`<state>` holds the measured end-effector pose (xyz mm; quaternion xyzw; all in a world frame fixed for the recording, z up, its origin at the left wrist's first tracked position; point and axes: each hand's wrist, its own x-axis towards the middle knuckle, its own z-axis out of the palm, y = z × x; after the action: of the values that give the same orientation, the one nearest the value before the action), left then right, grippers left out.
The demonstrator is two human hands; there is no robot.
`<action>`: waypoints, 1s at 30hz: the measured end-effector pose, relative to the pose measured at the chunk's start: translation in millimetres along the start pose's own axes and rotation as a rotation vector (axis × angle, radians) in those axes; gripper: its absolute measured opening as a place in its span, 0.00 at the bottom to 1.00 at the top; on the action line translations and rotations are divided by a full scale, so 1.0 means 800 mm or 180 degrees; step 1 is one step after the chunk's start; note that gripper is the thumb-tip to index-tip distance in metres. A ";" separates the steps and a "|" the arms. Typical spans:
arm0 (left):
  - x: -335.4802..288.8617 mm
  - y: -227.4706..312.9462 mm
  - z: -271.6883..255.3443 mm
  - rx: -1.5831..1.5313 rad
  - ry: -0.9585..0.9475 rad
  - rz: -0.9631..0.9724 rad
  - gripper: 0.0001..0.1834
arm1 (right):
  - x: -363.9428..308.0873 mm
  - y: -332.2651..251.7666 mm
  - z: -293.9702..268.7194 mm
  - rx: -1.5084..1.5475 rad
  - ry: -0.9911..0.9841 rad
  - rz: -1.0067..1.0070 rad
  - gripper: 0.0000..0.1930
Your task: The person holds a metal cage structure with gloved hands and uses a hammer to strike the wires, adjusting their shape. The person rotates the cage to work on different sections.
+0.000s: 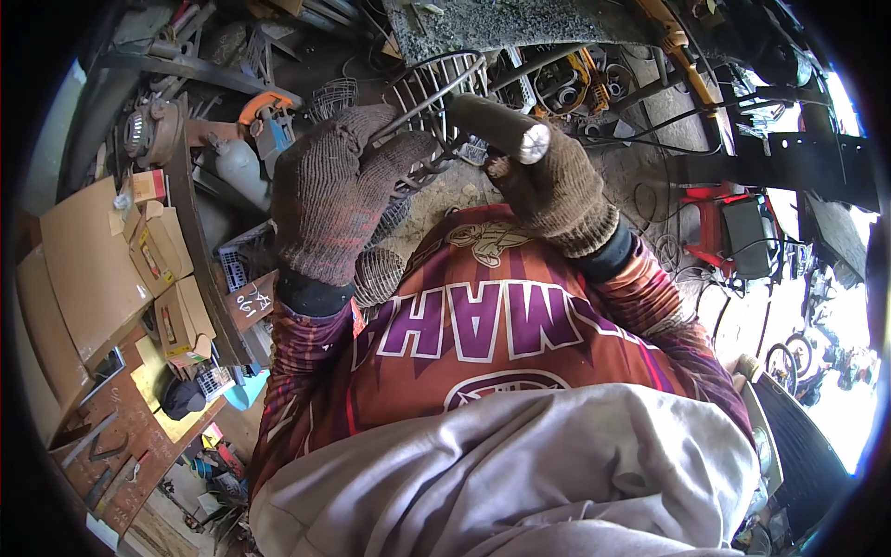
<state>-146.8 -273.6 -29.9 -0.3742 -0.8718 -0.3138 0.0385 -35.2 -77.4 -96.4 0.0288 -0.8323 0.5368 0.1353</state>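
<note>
Grey metal-rod cage [434, 104]: our brown-knit-gloved left hand [329, 190], fingers clamped on it. Right of the cage: our brown-knit-gloved right hand [561, 190], fingers clamped on a thick, pale-ended grey cylinder [492, 125].

Near the top centre of the frame I see the gloved left hand [334, 200] gripping a barred metal frame [444, 96], its rods fanning toward the upper edge. Just right of it, I have the gloved right hand [561, 190] wrapped around a thick round bar [492, 125] whose pale end faces me. At the left I can make out cardboard boxes [97, 269]; in the lower left, a dark cap-like item [182, 399] lies on a yellow sheet [151, 357] over a brown surface [139, 441]. A yellow-orange tool [685, 63] shows in the upper right.
</note>
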 end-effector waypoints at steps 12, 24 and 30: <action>0.001 0.005 -0.008 0.0002 -0.0169 -0.0259 0.18 | 0.001 -0.056 -0.015 -0.0553 0.0261 0.0056 0.22; -0.005 -0.009 -0.014 -0.0278 -0.0198 -0.0362 0.17 | -0.017 -0.048 -0.009 -0.0067 0.0707 -0.0262 0.26; -0.007 -0.009 -0.016 -0.0390 -0.0213 -0.0495 0.17 | 0.003 -0.049 -0.004 -0.0511 0.0299 0.0498 0.22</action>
<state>-150.1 -288.3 -24.9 -0.3172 -0.8782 -0.3559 -0.0380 -29.0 -90.5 -59.9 -0.0723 -0.8651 0.4781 0.1337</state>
